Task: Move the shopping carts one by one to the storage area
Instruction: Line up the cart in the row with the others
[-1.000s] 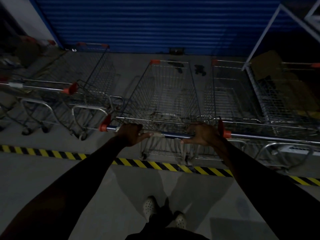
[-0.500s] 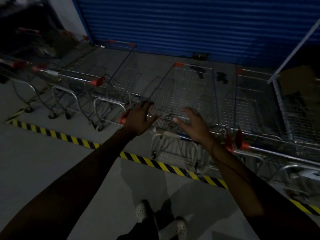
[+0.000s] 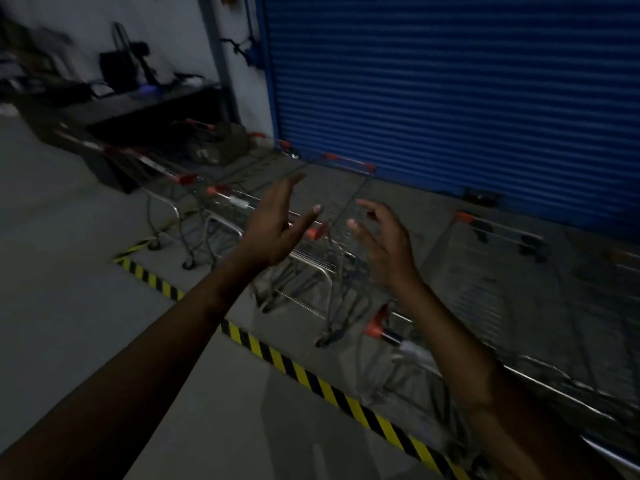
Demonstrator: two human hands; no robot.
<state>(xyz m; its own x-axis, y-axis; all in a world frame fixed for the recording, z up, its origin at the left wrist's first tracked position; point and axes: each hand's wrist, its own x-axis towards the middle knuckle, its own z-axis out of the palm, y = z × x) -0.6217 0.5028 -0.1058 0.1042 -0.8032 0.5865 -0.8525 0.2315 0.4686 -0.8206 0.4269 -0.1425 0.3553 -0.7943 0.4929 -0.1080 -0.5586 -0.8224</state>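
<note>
The left hand [image 3: 273, 230] and right hand [image 3: 384, 244] are both raised with fingers spread, gripping nothing. The shopping carts [image 3: 478, 282] stand in a row just beyond the striped floor tape [image 3: 277, 355]. A steel-wire cart like these is probably stiff and fairly heavy, but should roll easily on its castors and may veer. The best hold looks to be the handle bar [image 3: 393, 337] just past the tape, hands set wide between its red end caps [image 3: 374, 328].

Perhaps five blurred shopping carts [image 3: 467, 282], two hands [image 3: 273, 233] [image 3: 384, 251], one blue shutter [image 3: 450, 98].
</note>
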